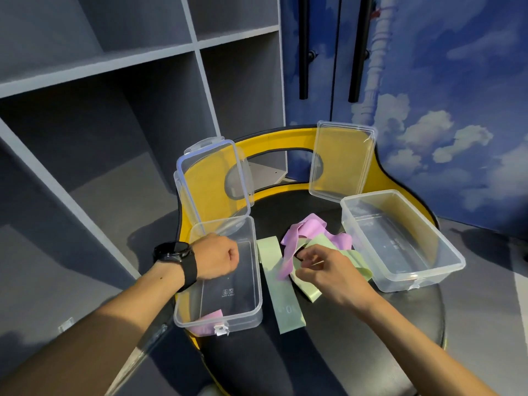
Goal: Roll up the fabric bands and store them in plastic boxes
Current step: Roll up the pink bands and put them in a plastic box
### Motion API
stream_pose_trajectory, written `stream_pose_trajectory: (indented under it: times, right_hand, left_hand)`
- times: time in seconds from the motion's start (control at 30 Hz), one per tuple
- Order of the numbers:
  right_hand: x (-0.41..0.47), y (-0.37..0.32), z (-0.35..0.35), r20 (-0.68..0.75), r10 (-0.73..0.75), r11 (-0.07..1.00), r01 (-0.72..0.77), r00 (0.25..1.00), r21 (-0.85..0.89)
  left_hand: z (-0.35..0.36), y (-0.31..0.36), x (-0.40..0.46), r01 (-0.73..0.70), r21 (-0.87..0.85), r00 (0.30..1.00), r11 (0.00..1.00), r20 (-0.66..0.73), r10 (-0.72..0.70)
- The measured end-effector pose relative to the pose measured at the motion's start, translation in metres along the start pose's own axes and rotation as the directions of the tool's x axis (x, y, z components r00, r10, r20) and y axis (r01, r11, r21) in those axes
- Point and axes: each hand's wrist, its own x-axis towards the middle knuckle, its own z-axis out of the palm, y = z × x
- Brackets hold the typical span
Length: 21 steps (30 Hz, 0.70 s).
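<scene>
I see two clear boxes on a black chair seat [328, 352] with a yellow back. The left box [251, 311] stands open with its lid [213, 178] tilted up behind it; a pink band [210, 317] lies in its near corner. The right box [400, 241] is also open, and its lid [343, 160] leans upright against the chair back behind it.

Between the boxes lies a loose heap of bands: a long green band [281, 298] stretched flat toward me, a tangled pink one [297, 232] and a second green one [354, 260] beneath it.

The left hand [218, 260], with a black watch [177, 257] on the wrist, is clenched in a fist over the left box; I cannot tell whether it encloses anything. The right hand [328, 274] rests on the heap, its fingers [310, 254] curled and pinching the bands where pink and green overlap; which band it grips I cannot tell.
</scene>
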Motion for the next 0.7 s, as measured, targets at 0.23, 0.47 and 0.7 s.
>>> stream_pose_trajectory:
  times: [0.23,0.47,0.7]
  right_hand:
    - [0.002,0.006,-0.014,-0.045,0.019,1.0,-0.019,0.999,0.013]
    - [0.005,0.018,-0.024,-0.067,0.056,0.998,-0.053,0.996,0.041]
    - [0.006,0.022,-0.03,-0.074,0.065,0.996,-0.061,0.995,0.059]
  left_hand:
    - [0.001,0.054,0.027,-0.125,-0.086,0.949,0.988,-0.301,0.094]
    - [0.034,0.091,0.045,-0.031,0.162,0.988,0.986,-0.145,0.055]
    - [0.065,0.095,0.05,0.064,0.352,0.993,0.934,-0.113,-0.026]
